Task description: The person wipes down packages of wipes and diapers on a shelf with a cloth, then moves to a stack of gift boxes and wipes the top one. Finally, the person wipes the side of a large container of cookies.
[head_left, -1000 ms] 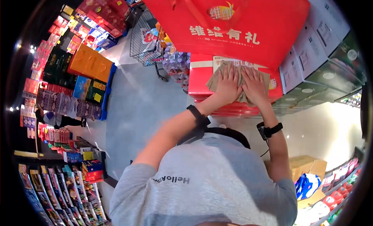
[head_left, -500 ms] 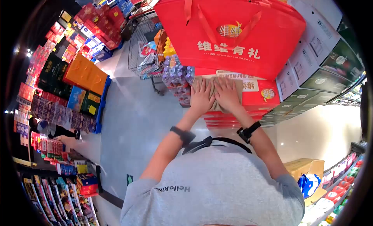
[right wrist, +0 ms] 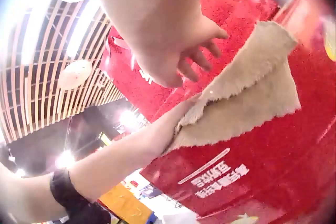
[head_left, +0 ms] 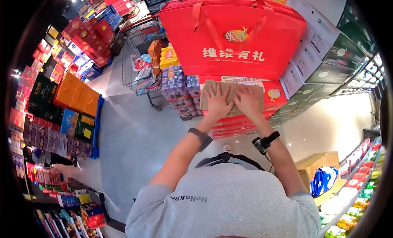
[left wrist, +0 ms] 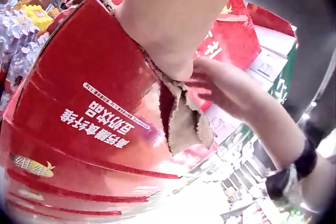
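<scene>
A brown fuzzy-edged cloth (head_left: 233, 109) lies folded on top of a red printed carton (head_left: 275, 99). Both palms are down on it, side by side, thumbs close together. The left hand (head_left: 218, 102) has its fingers spread over the cloth's left half. On the right half rests the right hand (head_left: 248, 101), fingers extended and a little bent. In the left wrist view a fold of the cloth (left wrist: 185, 124) hangs over the carton's edge. Loosely bent fingers of the right hand (right wrist: 184, 50) show beside the cloth (right wrist: 257, 90) in the right wrist view.
Large red gift bags (head_left: 235, 41) stand directly behind the cloth. Grey-and-green cartons (head_left: 315, 60) are stacked at the right. Shrink-wrapped bottles (head_left: 175, 84) and a shopping cart (head_left: 141, 60) stand at the left. An opened cardboard box (head_left: 317, 168) sits at lower right, near shelves.
Both hands slid left across the carton with the cloth, uncovering printing, then came back slightly right. The cloth looks flatter now, and the left fingers are more spread. The head view has shifted.
</scene>
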### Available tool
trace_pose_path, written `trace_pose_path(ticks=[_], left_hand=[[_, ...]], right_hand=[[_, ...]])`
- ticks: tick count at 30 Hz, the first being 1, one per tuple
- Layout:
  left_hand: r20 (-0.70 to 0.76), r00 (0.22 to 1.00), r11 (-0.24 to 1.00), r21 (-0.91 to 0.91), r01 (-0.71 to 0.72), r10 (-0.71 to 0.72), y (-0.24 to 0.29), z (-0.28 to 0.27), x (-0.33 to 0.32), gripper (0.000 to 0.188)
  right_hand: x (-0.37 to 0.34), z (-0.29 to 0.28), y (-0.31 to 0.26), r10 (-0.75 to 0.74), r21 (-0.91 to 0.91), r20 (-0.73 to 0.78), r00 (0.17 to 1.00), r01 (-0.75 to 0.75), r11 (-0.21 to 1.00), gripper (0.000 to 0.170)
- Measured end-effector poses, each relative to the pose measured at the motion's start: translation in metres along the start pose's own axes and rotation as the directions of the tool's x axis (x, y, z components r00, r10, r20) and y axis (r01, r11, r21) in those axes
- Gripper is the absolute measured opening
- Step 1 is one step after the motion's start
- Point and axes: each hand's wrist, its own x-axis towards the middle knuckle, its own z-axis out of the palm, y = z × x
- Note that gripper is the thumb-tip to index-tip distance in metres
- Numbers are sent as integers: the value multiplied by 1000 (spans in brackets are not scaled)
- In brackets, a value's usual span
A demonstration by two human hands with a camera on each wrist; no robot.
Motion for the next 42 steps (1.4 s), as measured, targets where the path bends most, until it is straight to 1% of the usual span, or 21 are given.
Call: trace_pose_path(ticks=[2,3,8,10,12,14,15,18,19,21,24,28,30,33,34,36,37,38,40,41,42], left_hand=[[-42,999,999,-41,0,-2,0,11,-4,64],[-24,1000,999,-44,12,-13,0,9,-4,62],[3,998,994,-87,60,-60,-3,4,-2,59],[-159,982,986,-151,75,-99,-3,11,0,59],[-192,972,975,-199,95,-134,-8,16,-3,57],[-152,987,988,-153,34,-57,-14,14,-3,54],[-180,982,987,-158,20,-48,-15,15,-4,54],[-223,970,984,-166,63,-99,-11,11,-10,55],[-229,966,982,-169,83,-121,-7,6,-15,55],[-128,970,976,28,214,-209,-1,-8,-24,59],[-68,940,939,55,339,-335,11,-21,-33,61],[-104,923,920,97,380,-371,13,-16,-43,60],[-171,944,956,23,291,-283,7,-3,-51,62],[-183,937,954,-52,294,-299,8,-8,-51,58],[-159,940,953,-38,301,-303,9,-8,-56,58],[-281,922,956,-196,218,-268,6,-13,-58,52],[-353,907,972,-134,195,-231,15,-22,-61,49],[-353,910,975,-117,190,-220,15,-26,-62,49],[-268,954,955,-292,55,-136,22,-27,-66,47],[-296,952,951,-309,-17,-79,26,-23,-65,43],[-286,953,949,-316,1,-96,32,-22,-65,43]], right_hand=[[-12,33,-3,102,-40,-69,992,-105,994,45],[-13,42,2,78,-124,-67,995,-86,989,50],[-2,41,10,22,-147,-42,999,-28,989,51],[5,43,19,-5,-169,25,1000,9,986,52],[14,47,25,-85,-193,19,996,87,977,53],[21,46,25,-104,-194,59,993,113,974,54],[27,43,24,-116,-190,76,990,129,973,54],[38,38,23,-183,-148,103,978,197,969,54],[39,37,23,-201,-151,114,973,217,964,54],[43,38,21,-222,-153,120,968,239,959,55],[41,39,21,-288,-181,124,950,307,935,56],[30,36,21,-354,-170,122,927,371,913,57],[22,37,26,-395,-86,100,913,403,911,58],[29,35,42,-482,70,126,867,476,876,57],[28,35,51,-495,300,42,868,461,835,52],[27,33,66,-503,421,-150,851,516,746,48],[26,26,73,-499,434,-164,851,517,738,48],[22,17,83,-499,404,-152,853,514,756,45],[20,10,102,-500,379,-126,857,508,774,43],[18,9,111,-479,425,-102,872,473,772,40],[15,8,118,-459,468,-73,885,437,768,38]])
